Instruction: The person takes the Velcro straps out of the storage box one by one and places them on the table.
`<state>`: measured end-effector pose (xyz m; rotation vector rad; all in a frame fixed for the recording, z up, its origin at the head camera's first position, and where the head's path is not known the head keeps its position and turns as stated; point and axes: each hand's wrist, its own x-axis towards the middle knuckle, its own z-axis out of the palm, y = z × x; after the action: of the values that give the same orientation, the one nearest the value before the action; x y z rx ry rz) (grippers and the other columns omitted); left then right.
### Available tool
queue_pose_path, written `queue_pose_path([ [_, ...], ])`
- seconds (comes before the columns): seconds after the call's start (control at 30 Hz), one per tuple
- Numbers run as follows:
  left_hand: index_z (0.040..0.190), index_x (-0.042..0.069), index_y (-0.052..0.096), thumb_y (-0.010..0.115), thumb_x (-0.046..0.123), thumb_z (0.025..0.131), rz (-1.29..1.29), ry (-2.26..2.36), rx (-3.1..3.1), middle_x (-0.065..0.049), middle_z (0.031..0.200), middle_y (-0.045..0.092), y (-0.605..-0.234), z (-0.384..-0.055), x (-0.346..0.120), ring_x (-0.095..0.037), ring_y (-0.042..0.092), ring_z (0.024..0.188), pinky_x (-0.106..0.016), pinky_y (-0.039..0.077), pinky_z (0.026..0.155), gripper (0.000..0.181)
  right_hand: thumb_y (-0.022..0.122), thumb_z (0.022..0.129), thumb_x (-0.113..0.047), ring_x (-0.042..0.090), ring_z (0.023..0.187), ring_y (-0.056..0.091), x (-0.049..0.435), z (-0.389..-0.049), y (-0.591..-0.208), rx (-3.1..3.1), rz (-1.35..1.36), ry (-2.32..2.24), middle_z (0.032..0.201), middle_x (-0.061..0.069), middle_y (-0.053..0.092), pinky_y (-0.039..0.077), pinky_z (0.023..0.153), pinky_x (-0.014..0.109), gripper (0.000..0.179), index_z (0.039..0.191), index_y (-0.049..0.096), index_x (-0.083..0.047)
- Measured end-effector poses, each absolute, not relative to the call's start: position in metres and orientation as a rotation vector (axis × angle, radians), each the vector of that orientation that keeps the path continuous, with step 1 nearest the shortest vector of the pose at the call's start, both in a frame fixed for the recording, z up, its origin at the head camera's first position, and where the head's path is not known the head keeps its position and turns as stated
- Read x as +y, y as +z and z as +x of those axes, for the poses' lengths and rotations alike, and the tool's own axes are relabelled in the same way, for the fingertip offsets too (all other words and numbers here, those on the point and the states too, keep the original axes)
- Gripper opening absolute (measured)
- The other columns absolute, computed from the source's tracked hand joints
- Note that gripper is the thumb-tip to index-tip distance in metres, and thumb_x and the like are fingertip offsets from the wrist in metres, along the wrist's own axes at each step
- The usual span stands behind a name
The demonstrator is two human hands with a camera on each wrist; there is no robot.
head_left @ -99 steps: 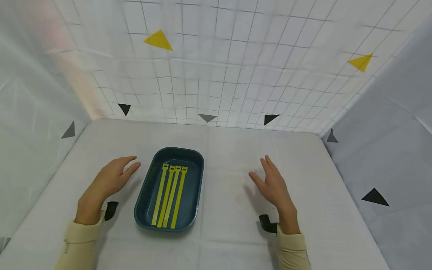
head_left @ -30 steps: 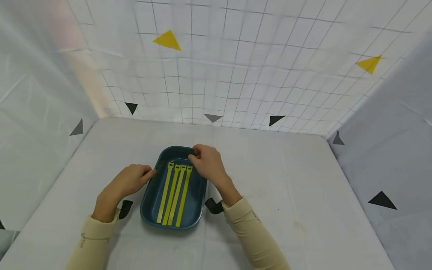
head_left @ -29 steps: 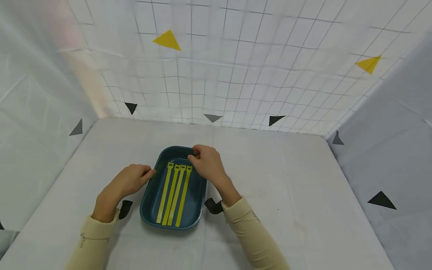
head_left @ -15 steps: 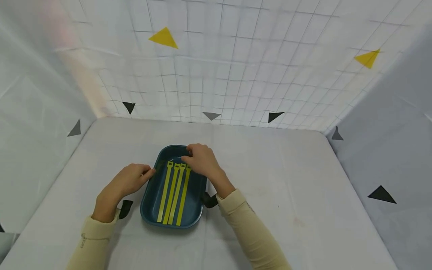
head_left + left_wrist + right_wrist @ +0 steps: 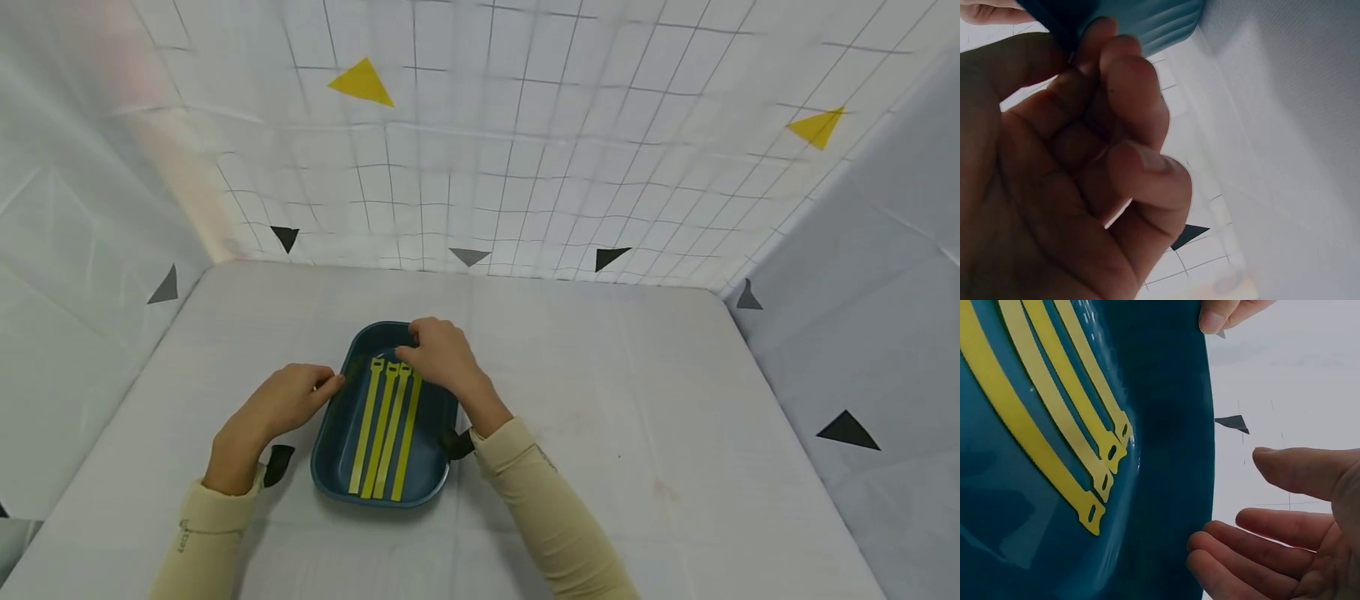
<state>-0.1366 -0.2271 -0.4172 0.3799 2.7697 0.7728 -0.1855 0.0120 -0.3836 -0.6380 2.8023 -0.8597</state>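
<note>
A dark teal tray lies on the white table. Inside it, several yellow hook-and-loop cable ties lie side by side, slotted heads toward the far end. My left hand pinches the tray's left rim between thumb and fingers, which the left wrist view also shows. Over the tray's far right corner hovers my right hand, hiding the head of the rightmost tie in the head view. In the right wrist view, the right hand's thumb and fingers are spread apart beside the rim, holding nothing; whether they touch the rim I cannot tell.
White sheeting encloses the table, with a grid-lined back wall and yellow, black and grey triangle markers. Black wrist-worn pieces stick out near both cuffs. The table extends widely right of the tray.
Both hands came in from beside the tray; the left took hold of its rim. Over the last second my right hand shifted left along the far end. The ties have not moved.
</note>
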Motion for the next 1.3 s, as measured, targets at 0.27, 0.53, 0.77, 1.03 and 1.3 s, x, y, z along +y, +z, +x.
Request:
queue_pose_path([
  [0.27,0.082,0.007,0.065,0.050,0.023,0.104,0.380,0.783,2.774,-0.001,0.064,0.048,-0.415,-0.135,-0.225,-0.017,0.045,0.059,-0.033,0.038,0.055,0.031,0.069,0.093,-0.023,0.016,0.067,0.055,0.004,-0.193,-0.385,2.792,-0.607,-0.637,0.080,0.006,0.062,0.045,0.061,0.027,0.026,0.104,0.069,0.000],
  [0.53,0.083,0.008,0.065,0.050,0.024,0.104,0.391,0.791,2.755,-0.001,0.065,0.049,-0.418,-0.132,-0.223,-0.016,0.045,0.060,-0.033,0.038,0.056,0.031,0.074,0.090,-0.023,0.014,0.058,0.046,0.004,-0.192,-0.393,2.738,-0.628,-0.539,0.064,0.000,0.047,0.038,0.055,0.026,0.022,0.079,0.063,-0.006],
  [0.77,0.079,0.009,0.063,0.050,0.023,0.104,0.402,0.778,2.769,-0.001,0.063,0.047,-0.413,-0.133,-0.226,-0.016,0.045,0.058,-0.033,0.038,0.055,0.032,0.073,0.090,-0.026,0.016,0.063,0.050,-0.001,-0.197,-0.391,2.724,-0.612,-0.473,0.069,0.001,0.053,0.044,0.061,0.029,0.022,0.086,0.066,-0.006],
  [1.03,0.078,0.009,0.063,0.050,0.022,0.104,0.422,0.780,2.779,-0.001,0.063,0.047,-0.412,-0.134,-0.228,-0.016,0.045,0.058,-0.033,0.038,0.055,0.031,0.069,0.093,-0.025,0.017,0.066,0.053,-0.007,-0.199,-0.394,2.662,-0.557,-0.387,0.081,0.004,0.058,0.044,0.062,0.031,0.021,0.101,0.066,-0.006],
  [1.3,0.078,0.009,0.062,0.050,0.022,0.104,0.438,0.793,2.778,0.000,0.063,0.046,-0.411,-0.132,-0.228,-0.016,0.044,0.058,-0.033,0.038,0.055,0.031,0.065,0.095,-0.017,0.017,0.065,0.049,-0.007,-0.197,-0.399,2.626,-0.525,-0.280,0.083,0.005,0.057,0.039,0.060,0.029,0.015,0.105,0.062,-0.006],
])
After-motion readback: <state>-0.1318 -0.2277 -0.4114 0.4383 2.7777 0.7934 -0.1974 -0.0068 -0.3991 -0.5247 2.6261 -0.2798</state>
